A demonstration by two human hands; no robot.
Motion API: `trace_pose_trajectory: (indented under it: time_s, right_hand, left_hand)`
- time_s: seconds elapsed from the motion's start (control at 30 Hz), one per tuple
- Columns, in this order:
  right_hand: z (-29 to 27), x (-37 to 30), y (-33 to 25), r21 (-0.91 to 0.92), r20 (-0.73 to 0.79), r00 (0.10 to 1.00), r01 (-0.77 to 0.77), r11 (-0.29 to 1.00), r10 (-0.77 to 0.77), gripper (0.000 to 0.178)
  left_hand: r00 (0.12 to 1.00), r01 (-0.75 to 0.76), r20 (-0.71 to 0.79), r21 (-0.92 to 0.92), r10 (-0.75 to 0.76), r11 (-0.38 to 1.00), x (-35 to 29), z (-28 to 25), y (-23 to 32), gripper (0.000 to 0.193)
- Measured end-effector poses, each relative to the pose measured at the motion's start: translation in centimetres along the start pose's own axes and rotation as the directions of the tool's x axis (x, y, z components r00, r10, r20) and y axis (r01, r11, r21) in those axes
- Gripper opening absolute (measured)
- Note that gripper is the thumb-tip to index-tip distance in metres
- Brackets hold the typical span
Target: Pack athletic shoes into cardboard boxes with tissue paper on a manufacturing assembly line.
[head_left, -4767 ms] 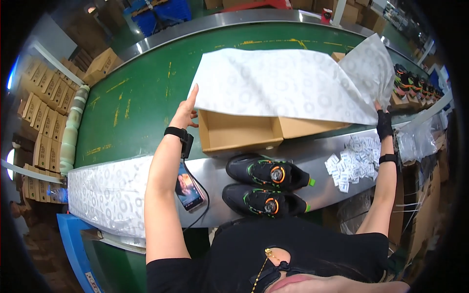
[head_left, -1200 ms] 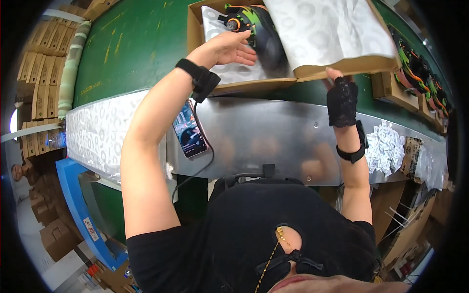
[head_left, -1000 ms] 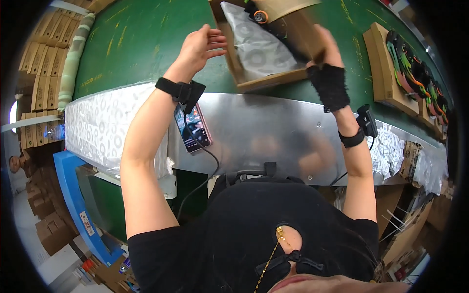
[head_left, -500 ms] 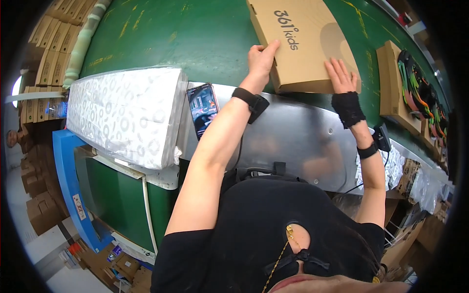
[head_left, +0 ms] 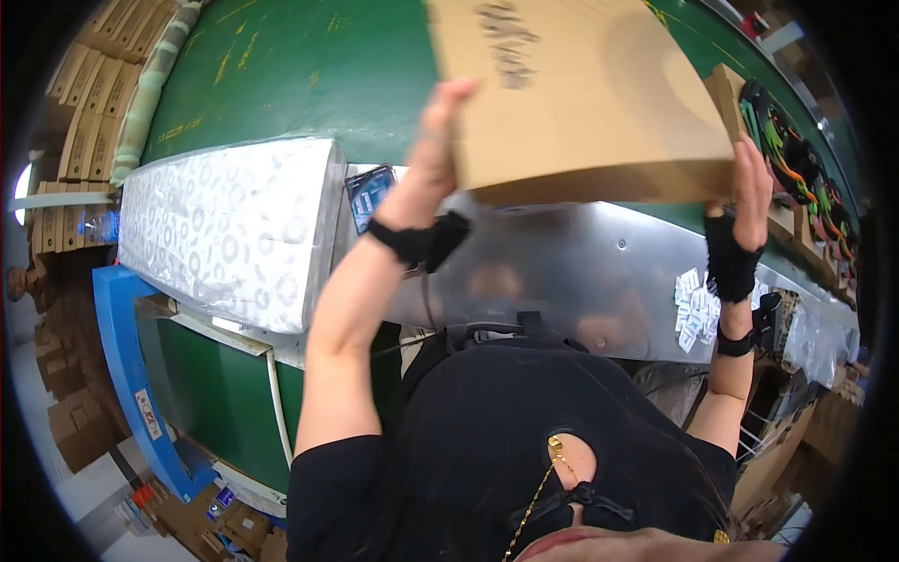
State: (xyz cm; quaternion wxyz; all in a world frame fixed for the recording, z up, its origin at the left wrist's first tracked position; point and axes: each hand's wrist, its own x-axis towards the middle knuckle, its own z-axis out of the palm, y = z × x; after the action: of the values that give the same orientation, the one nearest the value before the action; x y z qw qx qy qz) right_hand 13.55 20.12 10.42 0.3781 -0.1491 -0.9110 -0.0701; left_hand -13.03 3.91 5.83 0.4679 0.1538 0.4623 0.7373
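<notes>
A closed brown cardboard shoebox [head_left: 590,112] is held up between my two hands, tilted and close to me. My left hand [head_left: 436,140] presses against its left side, slightly smeared by motion. Against the near right corner lies my right hand [head_left: 749,192], fingers straight and together along the side. Black bands circle both wrists. Beneath the box is a shiny metal plate [head_left: 543,272] at the near edge of the green work surface [head_left: 281,84]. A phone [head_left: 370,195] lies left of the plate, partly covered by my left forearm.
A plastic-wrapped stack of patterned white paper [head_left: 229,229] stands at the left, above a blue frame [head_left: 122,347]. Small white labels or packets [head_left: 695,309] lie at the plate's right end. Farther right are black, green and orange shoes [head_left: 796,155] in boxes. Cartons [head_left: 84,131] are piled far left.
The shoebox has come up off the green surface and nearer to me. My left hand has moved left, and my right hand has gone from the lid to the right side.
</notes>
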Motion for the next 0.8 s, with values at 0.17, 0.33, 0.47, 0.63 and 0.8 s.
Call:
trace_pose_trajectory:
  time_s: [0.17, 0.33, 0.47, 0.63, 0.8]
  right_hand:
    - [1.2, -7.6, 9.9, 0.037, 0.065, 0.924, -0.379, 0.925, 0.376, 0.040]
    - [2.7, -16.5, 19.9, 0.564, 0.481, 0.154, -0.808, -0.169, 0.863, 0.035]
    - [4.9, -19.8, 25.5, 0.727, 0.476, -0.075, -0.526, -0.441, 0.876, 0.029]
    - [7.2, -21.0, 25.9, 0.672, 0.507, -0.419, -0.356, -0.650, 0.753, 0.036]
    - [8.4, -23.6, 28.0, 0.717, 0.638, 0.005, -0.368, -0.592, 0.770, 0.038]
  left_hand:
    - [0.673, -0.492, -0.338, 0.460, 0.658, 0.740, -8.8, -11.3, 7.0, 0.030]
    - [0.620, -0.615, -0.612, 0.008, 0.490, 0.789, -21.1, -15.8, 12.2, 0.054]
    - [0.113, -0.821, -0.984, -0.014, 0.138, 0.571, -24.5, -18.2, 9.8, 0.067]
    - [0.705, -0.417, -0.649, -0.053, 0.286, 0.908, -23.2, -19.1, 4.4, 0.056]
    - [0.981, 0.187, -0.050, 0.463, -0.185, 0.867, -16.1, -8.4, -1.1, 0.030]
